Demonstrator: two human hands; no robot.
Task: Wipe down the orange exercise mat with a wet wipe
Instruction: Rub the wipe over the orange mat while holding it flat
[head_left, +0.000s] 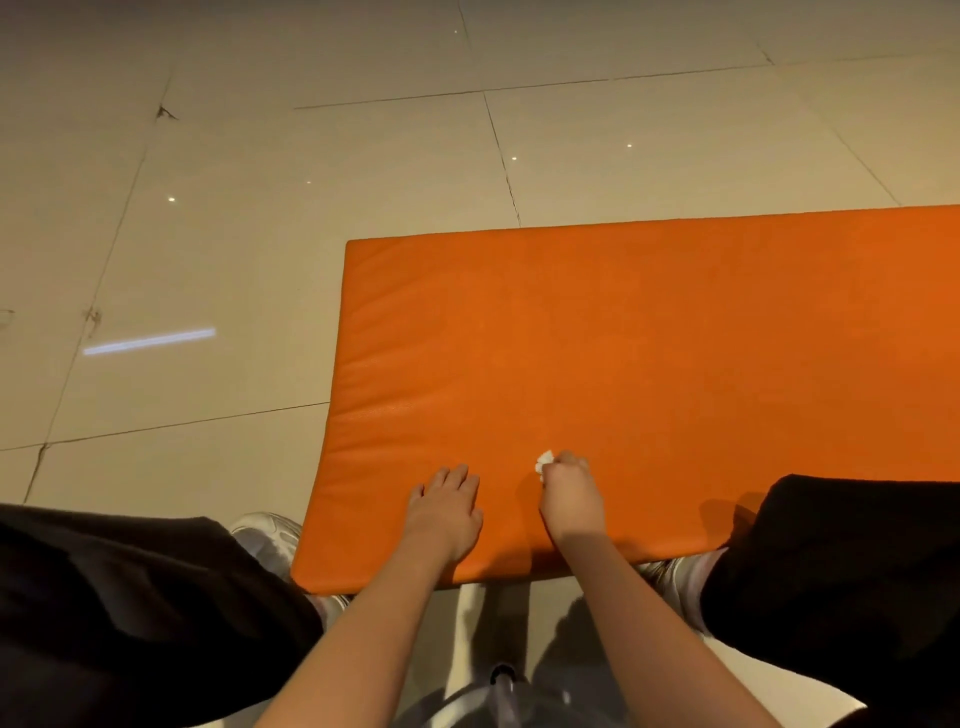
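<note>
The orange exercise mat lies flat on the tiled floor and runs off the right edge of the view. My left hand rests palm down on the mat near its front edge, fingers spread and holding nothing. Just to its right, my right hand is closed in a fist on a small white wet wipe, which sticks out at the fingertips and touches the mat.
Beige floor tiles with dark grout lines surround the mat at left and back. My knees in black trousers flank the mat's front edge, with a pale shoe beside its front left corner. A grey object lies between my legs.
</note>
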